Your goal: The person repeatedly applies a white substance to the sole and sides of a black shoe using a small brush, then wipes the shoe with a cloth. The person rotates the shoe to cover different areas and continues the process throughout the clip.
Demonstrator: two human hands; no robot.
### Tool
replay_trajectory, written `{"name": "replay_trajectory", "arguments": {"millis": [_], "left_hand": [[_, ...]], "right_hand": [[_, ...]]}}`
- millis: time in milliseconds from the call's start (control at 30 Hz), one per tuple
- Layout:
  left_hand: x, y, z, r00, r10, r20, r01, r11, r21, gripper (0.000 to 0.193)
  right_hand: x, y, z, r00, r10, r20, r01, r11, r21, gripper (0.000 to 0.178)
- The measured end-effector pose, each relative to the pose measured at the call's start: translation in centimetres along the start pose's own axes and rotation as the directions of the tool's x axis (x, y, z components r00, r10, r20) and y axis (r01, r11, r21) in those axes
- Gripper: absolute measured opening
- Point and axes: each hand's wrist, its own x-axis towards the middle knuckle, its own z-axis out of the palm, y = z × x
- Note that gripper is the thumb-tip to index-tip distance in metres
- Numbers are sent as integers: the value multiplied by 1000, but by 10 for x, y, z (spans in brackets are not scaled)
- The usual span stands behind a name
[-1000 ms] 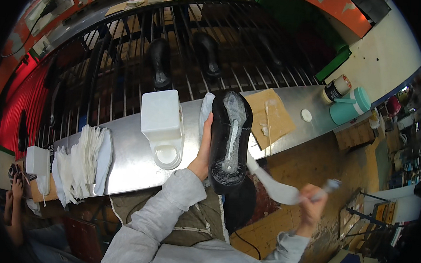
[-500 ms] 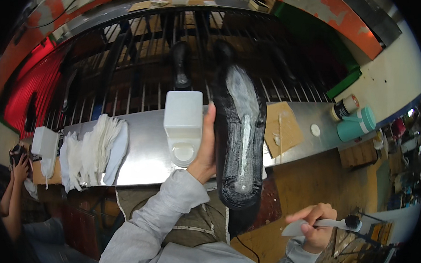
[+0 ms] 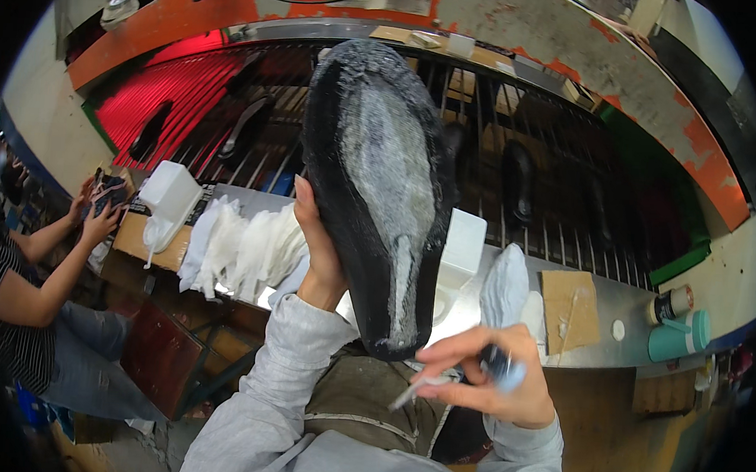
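Note:
My left hand (image 3: 321, 254) grips a black lasted shoe (image 3: 382, 167) by its side, its sole side turned toward me and its narrow end low. A whitish, streaky coating runs down the middle of that underside, with a thin white strip near the narrow end. Close to that end, my right hand (image 3: 512, 383) is closed on a brush (image 3: 500, 365) with a pale handle and a dark head, blurred by motion. Whether the fingers or brush touch the shoe I cannot tell. Behind the shoe, a white plastic container (image 3: 464, 241) is partly hidden.
A metal bench carries white cloth-like pieces (image 3: 247, 245), a pale blue stack (image 3: 505, 287), cardboard (image 3: 571, 313), a white disc (image 3: 617, 329) and a teal bottle (image 3: 679, 337). Beyond it, a barred rack (image 3: 560, 238) holds dark shoes. At left, a person holds a dark shoe (image 3: 108, 193).
The shoe has come up closer to the camera and tilted. My right hand has moved left with the brush, toward the shoe's lower end. The view has swung to the left.

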Motion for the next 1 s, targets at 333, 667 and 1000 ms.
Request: {"name": "replay_trajectory", "arguments": {"millis": [333, 667, 1000], "left_hand": [[-24, 19, -24, 949, -161, 270, 90, 962, 256, 109], [-37, 7, -42, 868, -265, 421, 140, 942, 305, 110], [-60, 4, -30, 907, -407, 106, 406, 913, 33, 95]], "right_hand": [[67, -37, 12, 929, -230, -290, 191, 969, -157, 38], [86, -48, 3, 833, -421, -359, 191, 828, -528, 49], [94, 22, 6, 819, -223, -528, 89, 959, -268, 84]]}}
